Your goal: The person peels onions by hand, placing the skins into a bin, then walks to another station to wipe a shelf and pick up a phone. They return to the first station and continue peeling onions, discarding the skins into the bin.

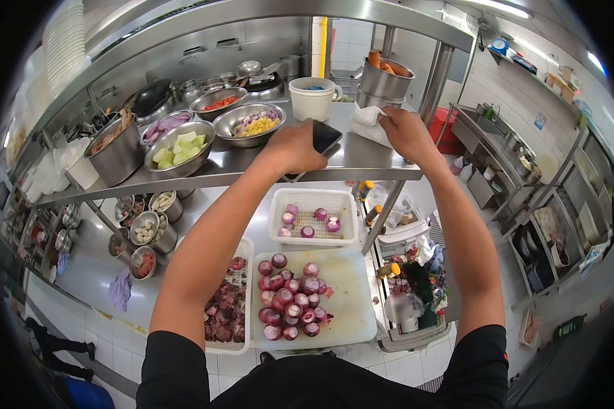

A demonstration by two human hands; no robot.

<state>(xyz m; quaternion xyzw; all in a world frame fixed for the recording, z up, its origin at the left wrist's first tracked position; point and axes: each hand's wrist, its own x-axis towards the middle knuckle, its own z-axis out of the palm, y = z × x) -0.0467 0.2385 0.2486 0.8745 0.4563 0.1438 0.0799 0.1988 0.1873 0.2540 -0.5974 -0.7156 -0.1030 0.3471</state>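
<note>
Phone (326,136) dark, over front of steel shelf (252,163), gripped by left hand (292,146), fingers curled round it. Cloth (366,123) white, crumpled on shelf just beside phone; right hand (406,133) closed on its edge. Behind cloth: white cup (312,99), steel pot (385,80). Bowls (249,124) of cut vegetables further left on shelf. Below shelf: board (348,300) with peeled onions (290,296), basket (312,218) with a few more.
</note>
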